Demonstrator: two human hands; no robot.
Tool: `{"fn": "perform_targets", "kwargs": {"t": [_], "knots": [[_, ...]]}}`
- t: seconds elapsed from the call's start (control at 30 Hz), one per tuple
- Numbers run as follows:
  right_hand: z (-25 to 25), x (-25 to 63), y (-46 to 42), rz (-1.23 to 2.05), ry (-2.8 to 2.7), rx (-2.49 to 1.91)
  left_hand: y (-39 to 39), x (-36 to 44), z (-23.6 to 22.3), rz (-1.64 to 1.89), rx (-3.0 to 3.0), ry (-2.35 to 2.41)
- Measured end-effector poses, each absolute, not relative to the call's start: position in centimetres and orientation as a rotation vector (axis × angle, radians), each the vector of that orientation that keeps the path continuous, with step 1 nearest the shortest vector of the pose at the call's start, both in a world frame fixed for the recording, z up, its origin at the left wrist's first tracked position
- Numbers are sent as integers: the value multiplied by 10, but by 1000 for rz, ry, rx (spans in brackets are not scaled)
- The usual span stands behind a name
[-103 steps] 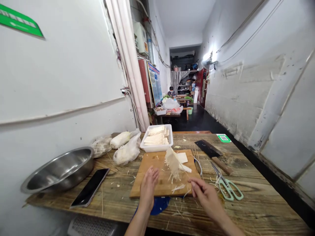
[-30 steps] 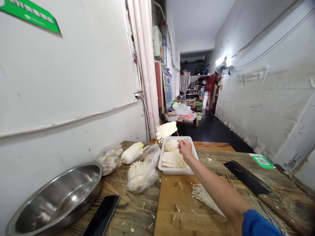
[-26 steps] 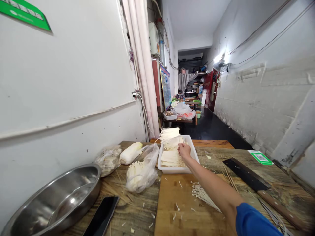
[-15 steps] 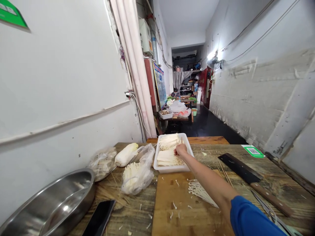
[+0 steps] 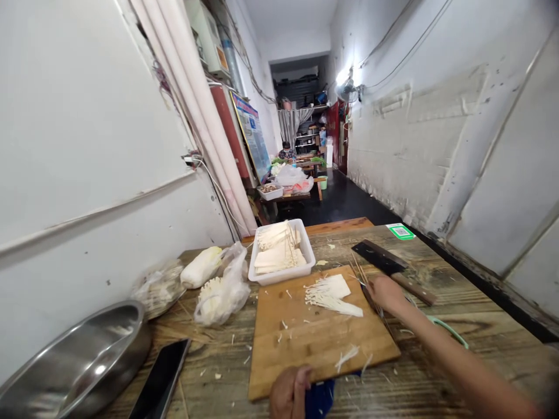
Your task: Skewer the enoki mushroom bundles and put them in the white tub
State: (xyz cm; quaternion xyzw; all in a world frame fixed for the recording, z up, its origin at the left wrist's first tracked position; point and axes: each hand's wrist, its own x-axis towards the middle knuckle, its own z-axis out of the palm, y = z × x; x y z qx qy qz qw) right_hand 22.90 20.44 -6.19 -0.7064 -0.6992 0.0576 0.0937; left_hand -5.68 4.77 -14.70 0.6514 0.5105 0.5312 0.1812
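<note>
My right hand (image 5: 385, 293) is closed at the near end of some thin wooden skewers (image 5: 358, 269), at the right edge of a wooden cutting board (image 5: 279, 343). Metal blades, apparently of scissors with a green handle (image 5: 452, 333), lie partly hidden under that hand. At the board's near edge my left hand (image 5: 289, 393) is curled; what its fingers hold, if anything, is hidden. Two flat bunches of enoki mushrooms (image 5: 334, 294) lie on the board among loose strands. Behind it, a white plastic tray (image 5: 282, 279) holds skewered enoki bunches.
A cleaver (image 5: 378, 256) lies right of the board. To the left are bagged enoki (image 5: 222, 299), a pale cabbage (image 5: 201, 267), another bag (image 5: 159, 288), a steel basin (image 5: 74, 364) and a phone (image 5: 161, 381). Further back, a person (image 5: 286, 152) sits by tables.
My right hand has left the tray and moved back to the skewers beside the board. My left hand has come into view at the bottom. The view has shifted right.
</note>
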Motion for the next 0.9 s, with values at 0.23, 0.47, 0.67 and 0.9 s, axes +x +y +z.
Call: {"fn": "perform_targets", "kwargs": {"t": [0.23, 0.47, 0.67, 0.9], "knots": [[-84, 245, 174, 203, -2122, -2200, 41, -54, -136, 1455, 1707, 1503], [-82, 270, 176, 309, -2091, -2224, 43, -60, -133, 1326, 1785, 1574], [-89, 264, 178, 374, -2031, -2227, 66, -45, -109, 1240, 2128, 1601], [-91, 266, 177, 428, -2000, -2194, 140, 17, -76, 574, 2891, 1180]]}}
